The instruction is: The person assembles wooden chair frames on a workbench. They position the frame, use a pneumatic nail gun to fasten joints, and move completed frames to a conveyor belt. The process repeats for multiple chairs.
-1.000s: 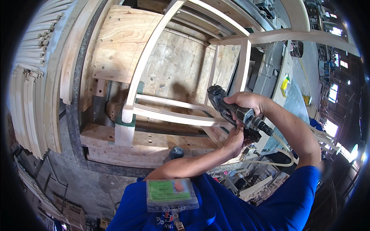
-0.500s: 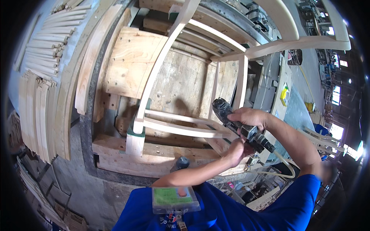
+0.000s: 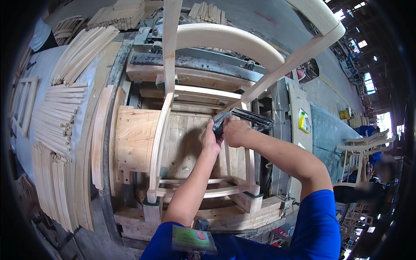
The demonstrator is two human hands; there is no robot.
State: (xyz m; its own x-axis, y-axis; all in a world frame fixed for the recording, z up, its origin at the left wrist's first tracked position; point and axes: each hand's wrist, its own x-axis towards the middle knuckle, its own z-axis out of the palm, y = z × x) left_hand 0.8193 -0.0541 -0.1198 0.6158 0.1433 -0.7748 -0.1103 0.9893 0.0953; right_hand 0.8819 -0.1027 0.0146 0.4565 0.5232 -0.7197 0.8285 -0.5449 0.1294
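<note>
Both my hands are on a black pneumatic nail gun over the far right corner of a pale wooden chair frame. My left hand supports the tool's rounded end from the left. My right hand wraps around its body from the right. The gun's long, narrow magazine points right, past the chair leg. Its tip is hidden, so I cannot tell whether it touches the wood. The chair frame sits in a wooden jig, with its curved back rail at the far side.
Stacks of wooden strips lie on the left table. A yellow-and-white packet rests on a ledge to the right. Near me, a dark round knob sticks out by the jig's front beam. Other chair frames and a person are at far right.
The nail gun has gone from the near right corner to the far right corner of the chair frame. My left hand has moved onto its rounded end, and the view has shifted.
</note>
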